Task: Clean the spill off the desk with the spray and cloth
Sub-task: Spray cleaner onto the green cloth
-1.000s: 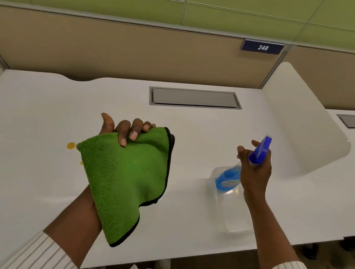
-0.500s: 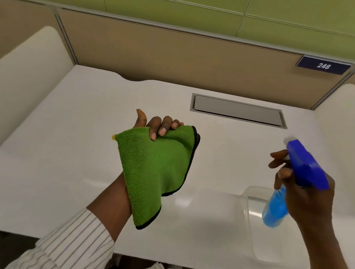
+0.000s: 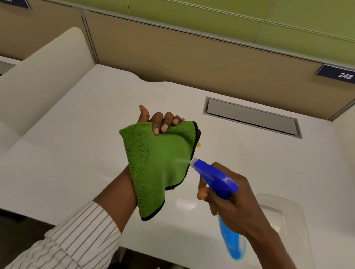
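My left hand [image 3: 159, 120] holds a green cloth [image 3: 157, 165] with a black edge up over the white desk [image 3: 71, 167]; the cloth drapes down over my palm and wrist. My right hand [image 3: 228, 200] grips a blue spray bottle [image 3: 215, 178], with the nozzle touching the cloth's right edge and a faint mist reaching the fabric. The bottle's clear body with blue liquid [image 3: 232, 241] hangs below my fist. A small yellow spill spot [image 3: 198, 144] shows on the desk just right of the cloth; the cloth hides the desk behind it.
A clear plastic tray [image 3: 288, 216] lies on the desk at the right. A grey cable hatch [image 3: 252, 117] is set into the desk at the back. White side dividers [image 3: 39, 77] stand left and right, with a tan partition behind. The desk's front edge is close to me.
My right hand brought the spray bottle leftward from over the tray up to the cloth, and mist now shows at the nozzle. The view shifted left; the cloth stays raised.
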Action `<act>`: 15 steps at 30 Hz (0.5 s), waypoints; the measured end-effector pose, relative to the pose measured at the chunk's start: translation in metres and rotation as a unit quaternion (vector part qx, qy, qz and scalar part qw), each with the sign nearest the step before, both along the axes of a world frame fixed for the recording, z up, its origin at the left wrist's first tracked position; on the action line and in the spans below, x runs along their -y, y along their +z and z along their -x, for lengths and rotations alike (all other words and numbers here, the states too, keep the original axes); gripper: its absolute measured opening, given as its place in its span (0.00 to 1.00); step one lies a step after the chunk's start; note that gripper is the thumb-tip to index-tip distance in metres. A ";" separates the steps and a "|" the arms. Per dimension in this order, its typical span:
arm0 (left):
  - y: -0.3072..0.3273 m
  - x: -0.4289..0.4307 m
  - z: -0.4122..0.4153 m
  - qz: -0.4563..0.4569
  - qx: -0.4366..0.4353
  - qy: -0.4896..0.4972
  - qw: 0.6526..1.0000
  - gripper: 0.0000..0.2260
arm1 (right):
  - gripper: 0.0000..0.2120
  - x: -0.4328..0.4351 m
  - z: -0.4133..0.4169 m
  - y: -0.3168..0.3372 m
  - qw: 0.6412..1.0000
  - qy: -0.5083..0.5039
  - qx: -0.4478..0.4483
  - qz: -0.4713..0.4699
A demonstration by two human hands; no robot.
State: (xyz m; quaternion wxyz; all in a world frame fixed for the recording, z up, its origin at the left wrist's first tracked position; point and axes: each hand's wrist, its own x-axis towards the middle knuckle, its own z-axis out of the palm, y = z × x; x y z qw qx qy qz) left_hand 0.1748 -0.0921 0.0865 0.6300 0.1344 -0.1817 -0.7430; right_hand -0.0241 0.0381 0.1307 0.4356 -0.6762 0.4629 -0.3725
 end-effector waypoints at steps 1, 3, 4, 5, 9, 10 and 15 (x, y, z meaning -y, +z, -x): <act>-0.001 0.000 -0.001 -0.003 0.000 0.001 1.000 0.44 | 0.19 0.002 0.000 0.002 1.000 -0.004 -0.010 0.005; -0.004 -0.003 -0.004 -0.010 0.005 0.005 1.000 0.44 | 0.18 0.006 0.000 0.004 1.000 -0.006 -0.013 0.010; -0.006 -0.005 -0.006 -0.015 0.011 0.009 1.000 0.44 | 0.18 0.008 0.002 0.005 1.000 -0.011 -0.012 0.006; -0.008 -0.007 -0.007 -0.013 0.013 0.011 1.000 0.44 | 0.22 0.010 0.004 0.007 1.000 -0.019 -0.013 -0.003; -0.011 -0.010 -0.007 -0.025 0.008 0.020 0.999 0.42 | 0.37 0.013 0.015 0.010 0.997 -0.062 -0.035 -0.026; -0.012 -0.010 -0.008 -0.028 0.008 0.020 0.999 0.41 | 0.35 0.013 0.016 0.010 0.997 -0.064 -0.035 -0.025; -0.002 -0.013 -0.001 -0.032 -0.029 0.036 0.998 0.42 | 0.35 0.006 0.011 0.008 0.999 -0.018 -0.034 -0.023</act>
